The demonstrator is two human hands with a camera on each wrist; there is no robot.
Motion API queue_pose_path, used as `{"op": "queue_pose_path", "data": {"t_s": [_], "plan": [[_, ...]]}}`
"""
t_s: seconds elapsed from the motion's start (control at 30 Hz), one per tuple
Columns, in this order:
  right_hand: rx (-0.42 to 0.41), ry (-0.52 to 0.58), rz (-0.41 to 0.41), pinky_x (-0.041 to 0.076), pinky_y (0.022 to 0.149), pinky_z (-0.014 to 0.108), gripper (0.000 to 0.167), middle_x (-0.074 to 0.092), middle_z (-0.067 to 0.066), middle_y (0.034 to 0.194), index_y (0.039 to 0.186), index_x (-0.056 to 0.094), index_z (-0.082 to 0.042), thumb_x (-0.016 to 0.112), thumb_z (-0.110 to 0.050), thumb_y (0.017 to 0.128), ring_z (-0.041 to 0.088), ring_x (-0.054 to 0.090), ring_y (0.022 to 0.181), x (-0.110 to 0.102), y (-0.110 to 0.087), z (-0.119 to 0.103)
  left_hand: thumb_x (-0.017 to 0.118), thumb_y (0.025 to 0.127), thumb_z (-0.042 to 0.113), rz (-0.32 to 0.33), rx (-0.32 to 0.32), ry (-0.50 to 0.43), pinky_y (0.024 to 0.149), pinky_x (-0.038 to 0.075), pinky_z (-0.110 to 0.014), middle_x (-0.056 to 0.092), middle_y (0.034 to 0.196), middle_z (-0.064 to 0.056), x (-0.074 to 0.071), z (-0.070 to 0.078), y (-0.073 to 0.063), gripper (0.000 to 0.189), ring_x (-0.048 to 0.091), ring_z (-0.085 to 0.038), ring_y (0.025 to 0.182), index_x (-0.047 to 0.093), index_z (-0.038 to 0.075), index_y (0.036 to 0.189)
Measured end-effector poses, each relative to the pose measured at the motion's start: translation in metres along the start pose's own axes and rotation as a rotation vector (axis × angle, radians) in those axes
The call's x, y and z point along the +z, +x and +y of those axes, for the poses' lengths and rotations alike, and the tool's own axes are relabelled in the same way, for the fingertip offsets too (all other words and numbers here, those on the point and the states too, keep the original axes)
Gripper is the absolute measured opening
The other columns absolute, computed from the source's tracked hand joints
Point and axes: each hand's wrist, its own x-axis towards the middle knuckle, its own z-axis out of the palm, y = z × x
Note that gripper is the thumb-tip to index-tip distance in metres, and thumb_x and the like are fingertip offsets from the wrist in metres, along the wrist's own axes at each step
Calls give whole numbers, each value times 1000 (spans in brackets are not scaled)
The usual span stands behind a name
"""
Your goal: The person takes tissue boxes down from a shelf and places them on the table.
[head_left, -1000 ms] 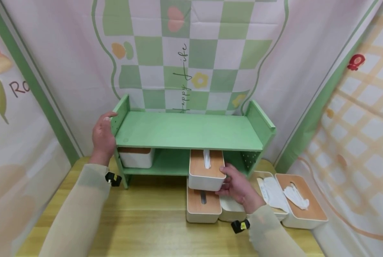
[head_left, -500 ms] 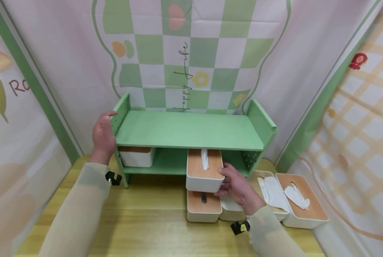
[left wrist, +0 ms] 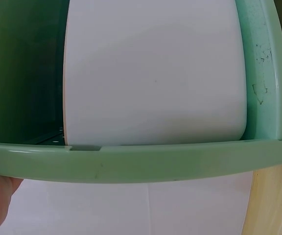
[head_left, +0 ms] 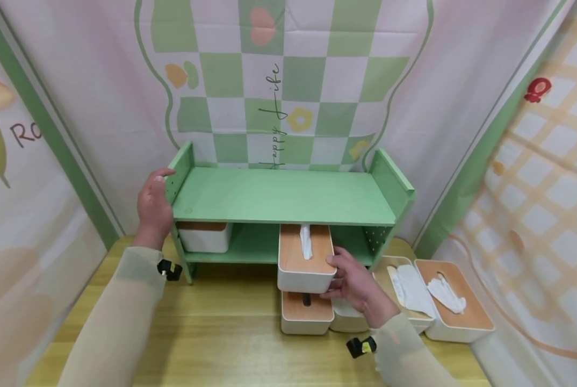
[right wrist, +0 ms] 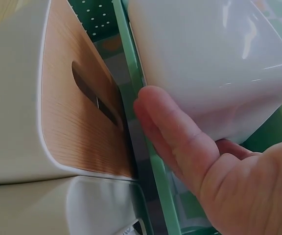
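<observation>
My right hand (head_left: 358, 285) holds a white tissue box (head_left: 305, 263) with a wood-look lid and a tissue in its slot. The thumb lies at the lid's right edge, other fingers lower on the side. The box juts out from the lower level of a green shelf (head_left: 283, 196); its back lies under the upper board. At the shelf's left side panel, my left hand (head_left: 154, 209) grips the front edge; some fingers are hidden. Another tissue box (head_left: 203, 239) stands inside the lower level at far left, its white wall (left wrist: 155, 73) filling the left wrist view.
Below the held box, a wood-lidded box (head_left: 307, 317) stands on the wooden table (head_left: 211, 344). To its right stand a partly hidden pale box (head_left: 348, 317), one with a tissue pack on it (head_left: 411, 290), and another wood-lidded tissue box (head_left: 462, 306). Printed curtains surround the table.
The held tissue box has come a little out of the shelf, toward me and slightly left, with my right hand. My left hand keeps its place on the side panel.
</observation>
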Motion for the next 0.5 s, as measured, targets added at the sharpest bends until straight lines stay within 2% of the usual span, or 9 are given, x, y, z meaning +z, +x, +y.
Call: {"op": "queue_pose_path", "data": {"t_s": [0.03, 0.1, 0.3, 0.43, 0.5], "plan": [[1, 1, -1, 54, 74, 59, 75, 55, 35, 126, 156, 25, -18, 61, -36, 93, 44, 67, 89, 1, -1, 0, 21, 105, 50, -3, 1, -2, 103, 30, -46, 52, 135, -5, 0, 0, 0, 58, 44, -21, 101, 58, 16, 135], [3, 2, 0, 53, 75, 59, 75, 55, 35, 126, 156, 25, -18, 61, -35, 92, 44, 67, 89, 2, -2, 0, 22, 106, 49, -6, 2, -8, 107, 28, -48, 49, 143, -3, -1, 0, 0, 58, 43, -19, 117, 58, 15, 135], [7, 14, -3, 52, 76, 61, 78, 53, 37, 128, 156, 24, -18, 63, -36, 91, 44, 67, 90, 5, -5, 2, 22, 105, 51, -14, 6, -11, 110, 24, -50, 45, 149, -1, -2, -1, 1, 58, 38, -22, 135, 58, 15, 135], [6, 24, -19, 52, 76, 61, 77, 50, 38, 130, 156, 24, -18, 63, -36, 91, 45, 66, 90, 8, -6, 4, 22, 106, 51, -7, 22, -15, 110, 25, -49, 47, 147, -2, -1, -1, 1, 59, 40, -18, 131, 58, 14, 134], [3, 33, -29, 52, 76, 61, 77, 49, 39, 131, 156, 24, -18, 62, -34, 92, 46, 66, 91, 9, -7, 5, 22, 105, 52, -3, 19, -12, 108, 27, -48, 53, 136, -5, -1, -2, 0, 59, 47, -18, 113, 58, 16, 134]]}}
